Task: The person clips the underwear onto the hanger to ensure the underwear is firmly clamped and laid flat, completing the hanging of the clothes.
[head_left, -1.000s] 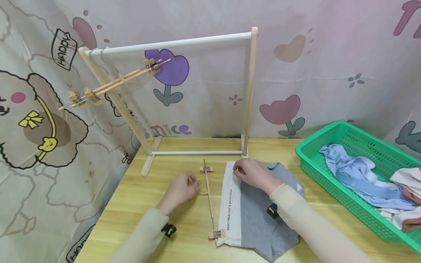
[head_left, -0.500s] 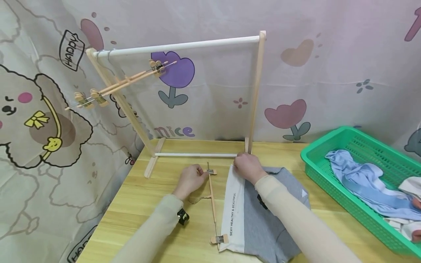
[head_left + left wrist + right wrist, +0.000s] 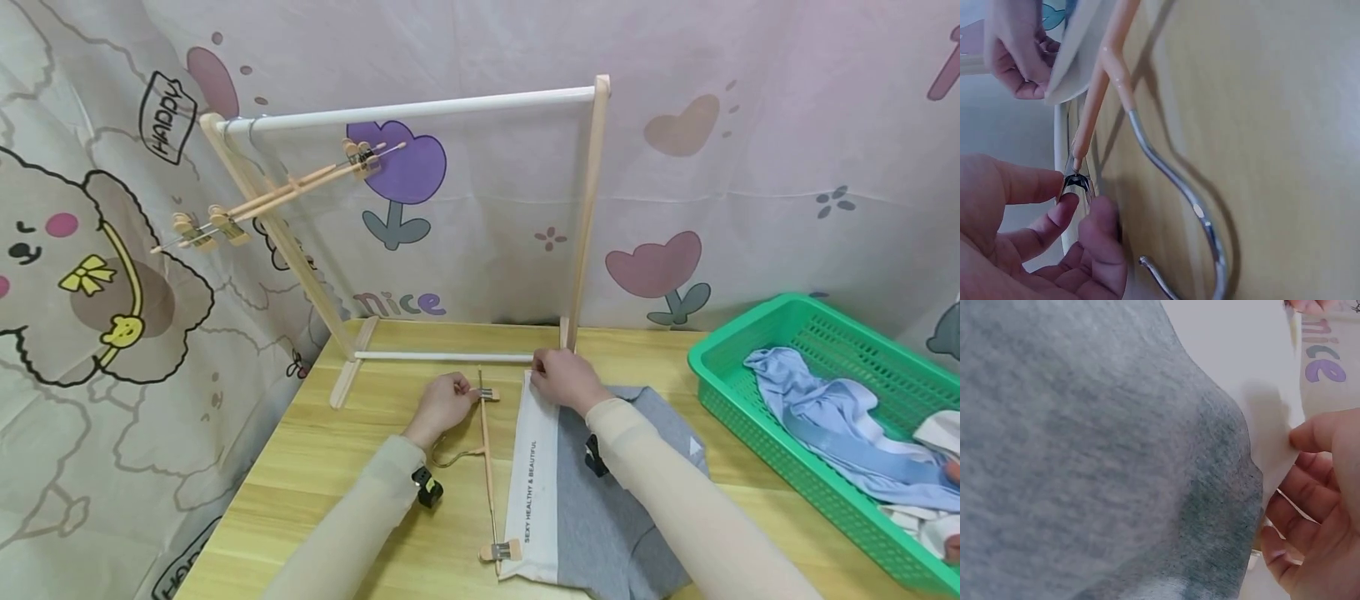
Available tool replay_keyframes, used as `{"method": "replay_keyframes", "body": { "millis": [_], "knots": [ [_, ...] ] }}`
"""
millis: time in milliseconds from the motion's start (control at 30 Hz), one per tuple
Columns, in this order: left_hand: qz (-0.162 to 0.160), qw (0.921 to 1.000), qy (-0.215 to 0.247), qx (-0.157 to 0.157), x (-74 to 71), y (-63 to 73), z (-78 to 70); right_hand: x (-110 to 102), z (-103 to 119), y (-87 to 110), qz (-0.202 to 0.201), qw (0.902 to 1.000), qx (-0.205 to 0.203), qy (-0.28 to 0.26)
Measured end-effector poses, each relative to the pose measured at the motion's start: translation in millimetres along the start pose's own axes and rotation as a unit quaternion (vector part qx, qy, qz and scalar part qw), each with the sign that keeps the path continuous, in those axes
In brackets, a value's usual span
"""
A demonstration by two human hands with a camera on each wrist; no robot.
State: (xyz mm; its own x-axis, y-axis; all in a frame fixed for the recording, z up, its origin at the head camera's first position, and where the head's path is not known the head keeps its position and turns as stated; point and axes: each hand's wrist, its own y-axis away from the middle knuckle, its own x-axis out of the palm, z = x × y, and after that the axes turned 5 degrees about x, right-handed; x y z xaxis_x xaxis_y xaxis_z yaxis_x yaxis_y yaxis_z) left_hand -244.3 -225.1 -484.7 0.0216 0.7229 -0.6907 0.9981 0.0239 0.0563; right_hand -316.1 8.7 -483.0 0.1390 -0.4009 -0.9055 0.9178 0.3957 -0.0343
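A wooden clip hanger [image 3: 487, 471] with a metal hook [image 3: 1175, 178] lies on the table. At its far end my left hand [image 3: 442, 407] pinches the handles of a clip [image 3: 1076, 181] between thumb and fingers. The near clip [image 3: 500, 551] sits right at the near corner of a white waistband [image 3: 534, 492]. That waistband, with black lettering, belongs to a pair of grey underpants [image 3: 603, 508] spread to the hanger's right. My right hand [image 3: 567, 379] pinches the waistband's far corner, thumb on top, lifting the edge a little in the right wrist view.
Behind the hands stands a wooden rack [image 3: 588, 212] with a white top rail [image 3: 427, 108]. Two clip hangers [image 3: 285, 187] hang at its left end. On the right, a green basket [image 3: 765, 433] holds blue clothing [image 3: 817, 417] and white-and-red pieces. A printed curtain backs the table.
My left hand has moved forward and right onto the hanger's far clip and now pinches it. My right hand has shifted slightly to the waistband's far corner. The camera view has moved a little.
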Motion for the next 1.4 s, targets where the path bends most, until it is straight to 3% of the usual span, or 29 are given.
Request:
{"method": "replay_keyframes", "body": {
  "millis": [167,300,433,567,667,767,933,1133,1400],
  "knots": [
    [0.022,0.9965,0.073,-0.035,0.3,-1.3,-2.4,3,0,0.2,0.02,0.9998,0.003,-0.007],
    [0.043,0.9864,0.145,-0.065,0.9,-2.2,-2.2,5,-1,0.7,0.06,0.9976,0.016,-0.029],
    [0.064,0.968,0.226,-0.087,0.0,-4.0,1.7,5,-3,-0.5,0.087,0.995,0.024,-0.044],
    [0.091,0.9437,0.303,-0.098,-3.0,-7.5,9.6,5,-4,-1.8,0.092,0.9935,0.029,-0.061],
    [0.112,0.9298,0.335,-0.103,-6.5,-10.8,14.4,4,-4,-1.7,0.091,0.9922,0.035,-0.078],
    [0.13,0.923,0.346,-0.107,-9.4,-13.8,17.0,3,-4,-1.2,0.085,0.99,0.035,-0.107],
    [0.153,0.922,0.339,-0.108,-9.7,-18.8,18.5,3,-8,-2.8,0.071,0.9859,0.022,-0.15],
    [0.18,0.9245,0.326,-0.084,-10.9,-22.0,14.5,1,-14,-4.8,0.068,0.9793,0.016,-0.19],
    [0.158,0.9362,0.304,-0.078,-11.5,-26.6,2.0,-7,-14,-6.2,0.075,0.9735,0.0,-0.216]
  ]
}}
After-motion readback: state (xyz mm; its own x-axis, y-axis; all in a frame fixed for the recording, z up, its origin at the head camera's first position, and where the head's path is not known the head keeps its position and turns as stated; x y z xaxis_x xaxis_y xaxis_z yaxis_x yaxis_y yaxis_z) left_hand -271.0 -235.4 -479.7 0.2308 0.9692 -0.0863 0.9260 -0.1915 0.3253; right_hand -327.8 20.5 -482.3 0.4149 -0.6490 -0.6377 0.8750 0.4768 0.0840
